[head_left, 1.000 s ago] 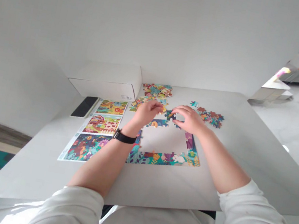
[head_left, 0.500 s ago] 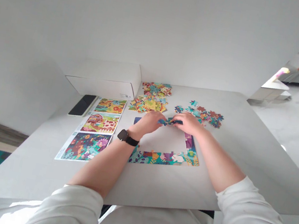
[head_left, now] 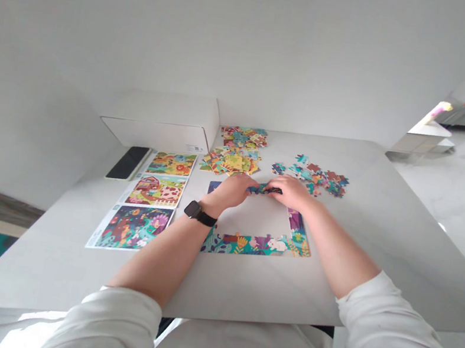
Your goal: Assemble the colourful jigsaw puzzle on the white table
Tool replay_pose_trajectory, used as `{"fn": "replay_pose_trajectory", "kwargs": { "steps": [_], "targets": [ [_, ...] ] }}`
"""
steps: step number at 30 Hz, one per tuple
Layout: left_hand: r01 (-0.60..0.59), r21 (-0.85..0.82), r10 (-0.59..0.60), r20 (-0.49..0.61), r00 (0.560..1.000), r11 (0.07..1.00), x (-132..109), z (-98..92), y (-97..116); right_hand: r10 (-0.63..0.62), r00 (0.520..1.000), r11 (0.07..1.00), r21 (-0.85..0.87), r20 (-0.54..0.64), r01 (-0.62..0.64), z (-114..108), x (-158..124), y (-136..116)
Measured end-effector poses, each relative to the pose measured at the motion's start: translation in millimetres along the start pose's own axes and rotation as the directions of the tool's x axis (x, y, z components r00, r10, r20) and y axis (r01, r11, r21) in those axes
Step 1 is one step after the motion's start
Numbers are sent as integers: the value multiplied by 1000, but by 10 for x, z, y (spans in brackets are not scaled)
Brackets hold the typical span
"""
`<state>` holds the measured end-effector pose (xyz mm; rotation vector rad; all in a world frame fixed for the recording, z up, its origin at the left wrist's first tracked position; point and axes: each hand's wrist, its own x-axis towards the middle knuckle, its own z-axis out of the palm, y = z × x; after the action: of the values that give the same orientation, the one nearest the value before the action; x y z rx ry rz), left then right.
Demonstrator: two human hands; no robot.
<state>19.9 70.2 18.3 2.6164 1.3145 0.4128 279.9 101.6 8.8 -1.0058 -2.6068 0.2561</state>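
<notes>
A jigsaw puzzle border lies on the table, joined along its near and right sides, with bare tabletop inside it. At its far side, my left hand grips the left part of a strip of dark blue puzzle pieces. The right end of that strip is pinched by the fingers of my right hand. My fingertips hide parts of the strip, and my left wrist, wearing a black watch, covers much of the border's left side.
Beyond my hands lie a yellowish heap of loose pieces and a teal and brown heap. On the left are a sheet with three printed pictures, a phone and a white box against the wall.
My right hand has shifted slightly left and the pieces between my hands now sit closer together as one strip. My left hand has barely moved.
</notes>
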Motion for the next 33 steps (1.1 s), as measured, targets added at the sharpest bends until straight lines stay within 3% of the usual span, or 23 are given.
{"fn": "replay_pose_trajectory", "kwargs": {
  "steps": [9,15,25,33],
  "targets": [
    [-52,37,51,41,998,998,8,13,-17,-23,1000,1000,20,6,23,15,0,56],
    [-47,21,46,39,998,999,5,28,-26,31,999,999,30,-16,-30,-54,-19,158],
    [-60,11,60,23,998,998,13,41,-40,93,992,995,-31,89,-91,-95,-30,122],
    [-69,7,69,21,997,998,22,60,-59,111,988,993,-53,103,-106,-84,-35,122]
  ]
}}
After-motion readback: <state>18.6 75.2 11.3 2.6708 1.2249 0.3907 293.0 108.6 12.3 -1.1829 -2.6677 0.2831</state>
